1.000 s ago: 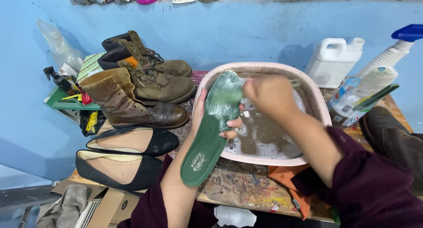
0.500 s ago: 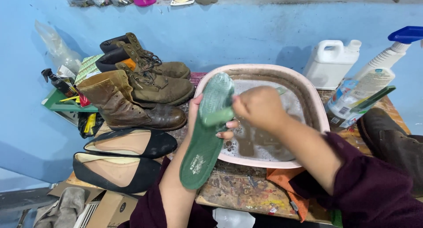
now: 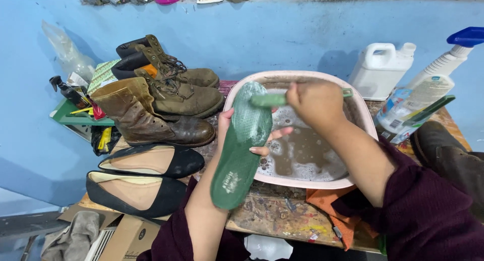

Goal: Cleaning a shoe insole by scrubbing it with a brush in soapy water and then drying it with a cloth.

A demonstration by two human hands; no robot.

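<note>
Your left hand (image 3: 237, 135) grasps a long green foam insole (image 3: 239, 145) over a pink plastic basin (image 3: 363, 120) of soapy water. Your right hand (image 3: 315, 102) clenches a green-handled brush (image 3: 269, 100) against it.

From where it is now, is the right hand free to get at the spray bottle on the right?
Probably not yet: the right hand holds a green brush against the insole. The spray bottle itself stands unobstructed beside the basin.

We see a dark green insole (image 3: 241, 150), paler with foam near our left fingertips (image 3: 262, 150). Our right fingers (image 3: 302, 102) close on a light green brush (image 3: 269, 99). Below our fingers, a pale pink basin (image 3: 363, 120) holds murky brown water with white suds. Left of our fingers sit brown boots (image 3: 151, 115) and black flats (image 3: 146, 178); behind them rises a blue wall (image 3: 282, 34).
</note>
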